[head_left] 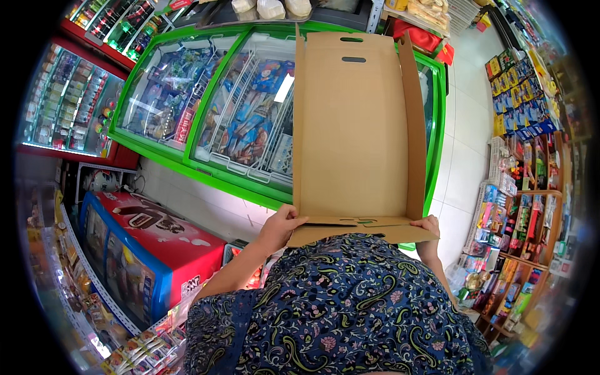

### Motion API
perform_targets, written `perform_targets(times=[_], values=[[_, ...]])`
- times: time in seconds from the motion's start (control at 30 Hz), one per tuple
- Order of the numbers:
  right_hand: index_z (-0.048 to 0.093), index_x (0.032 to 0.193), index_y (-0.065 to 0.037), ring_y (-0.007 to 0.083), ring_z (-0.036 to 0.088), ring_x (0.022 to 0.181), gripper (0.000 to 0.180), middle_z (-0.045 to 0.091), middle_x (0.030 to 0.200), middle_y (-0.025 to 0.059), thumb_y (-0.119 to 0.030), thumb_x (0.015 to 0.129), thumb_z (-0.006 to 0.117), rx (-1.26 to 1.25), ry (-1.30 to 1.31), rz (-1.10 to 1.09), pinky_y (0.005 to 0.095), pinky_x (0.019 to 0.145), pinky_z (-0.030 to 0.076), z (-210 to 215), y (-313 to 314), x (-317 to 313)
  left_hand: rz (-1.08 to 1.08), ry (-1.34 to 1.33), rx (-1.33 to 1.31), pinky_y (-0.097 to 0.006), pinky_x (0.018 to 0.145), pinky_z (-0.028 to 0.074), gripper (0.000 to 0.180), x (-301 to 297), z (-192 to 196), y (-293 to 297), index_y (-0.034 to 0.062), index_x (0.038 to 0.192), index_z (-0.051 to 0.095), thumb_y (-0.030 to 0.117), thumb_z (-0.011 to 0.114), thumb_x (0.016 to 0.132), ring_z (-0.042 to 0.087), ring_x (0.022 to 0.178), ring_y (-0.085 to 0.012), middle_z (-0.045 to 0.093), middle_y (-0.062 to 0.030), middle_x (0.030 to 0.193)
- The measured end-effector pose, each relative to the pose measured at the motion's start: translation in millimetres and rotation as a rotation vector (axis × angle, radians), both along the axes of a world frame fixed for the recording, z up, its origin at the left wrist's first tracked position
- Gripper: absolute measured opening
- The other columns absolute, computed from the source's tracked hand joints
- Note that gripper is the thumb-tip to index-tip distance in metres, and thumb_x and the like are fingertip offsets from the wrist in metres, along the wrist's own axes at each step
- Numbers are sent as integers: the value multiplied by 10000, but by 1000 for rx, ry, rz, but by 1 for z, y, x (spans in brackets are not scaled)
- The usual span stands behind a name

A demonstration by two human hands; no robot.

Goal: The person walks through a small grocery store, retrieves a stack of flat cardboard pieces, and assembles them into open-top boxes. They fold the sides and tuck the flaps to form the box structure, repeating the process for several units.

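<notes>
A long, shallow cardboard box (353, 137) lies in front of me with its brown inside facing up. Its side walls stand up, and slots are cut near its far end. My left hand (280, 227) grips the near left corner, fingers curled over the edge. At the near right corner my right hand (427, 236) pinches the folded cardboard. The near flap tilts toward my patterned blue shirt. Beneath the box is a chest freezer (206, 100) with a green frame and glass lids, holding packaged goods.
A red and blue display freezer (159, 250) stands at the lower left. Lit red drink coolers (69, 100) are at the far left. Shelves of small packaged goods (522, 225) line the right side, past a tiled floor (462, 125). White bundles (270, 9) sit beyond the chest freezer.
</notes>
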State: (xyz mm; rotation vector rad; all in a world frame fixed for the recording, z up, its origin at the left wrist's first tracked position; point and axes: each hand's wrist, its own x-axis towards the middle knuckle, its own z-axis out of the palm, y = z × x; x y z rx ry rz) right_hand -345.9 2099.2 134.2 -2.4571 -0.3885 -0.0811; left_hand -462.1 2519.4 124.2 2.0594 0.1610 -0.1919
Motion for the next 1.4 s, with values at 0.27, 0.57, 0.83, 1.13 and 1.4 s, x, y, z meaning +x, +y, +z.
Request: perform_targets(times=[0.27, 0.57, 0.83, 1.13, 1.4], values=[[620, 716, -84, 258, 505, 730, 118, 524, 701, 62, 10, 672, 676, -1, -13, -5, 347, 660, 439, 5, 4, 2, 38, -242, 54, -320, 772, 492, 368, -10, 7, -5, 140, 1007, 714, -8, 759, 673, 571, 939, -270, 532, -95, 1036], [660, 833, -63, 242, 537, 754, 219, 567, 715, 56, 54, 651, 695, 73, 115, 110, 333, 688, 452, 23, 2, 15, 95, -198, 84, -333, 722, 475, 215, -4, 5, -10, 108, 945, 712, 38, 738, 743, 580, 855, -276, 558, -93, 900], [662, 1061, -73, 192, 608, 969, 380, 612, 960, 78, 10, 706, 770, 335, 532, -30, 314, 849, 484, 14, -14, 23, 1, -206, 43, -334, 780, 469, 169, 6, 2, 3, 49, 931, 687, 59, 733, 769, 573, 897, -277, 560, -105, 928], [440, 943, -84, 118, 499, 677, 474, 494, 740, 8, -169, 692, 833, 251, 320, -463, 265, 626, 448, 25, 25, 30, 309, -116, 37, -312, 641, 475, 197, 24, 13, -31, -14, 760, 573, 116, 711, 815, 524, 699, -234, 489, -107, 805], [476, 967, -49, 155, 538, 611, 511, 543, 661, 40, -320, 699, 816, 168, 611, -424, 295, 596, 446, 22, 13, 70, 331, -87, 174, -339, 715, 502, 268, 34, 14, -31, 6, 930, 583, 129, 758, 768, 529, 762, -245, 505, -113, 874]])
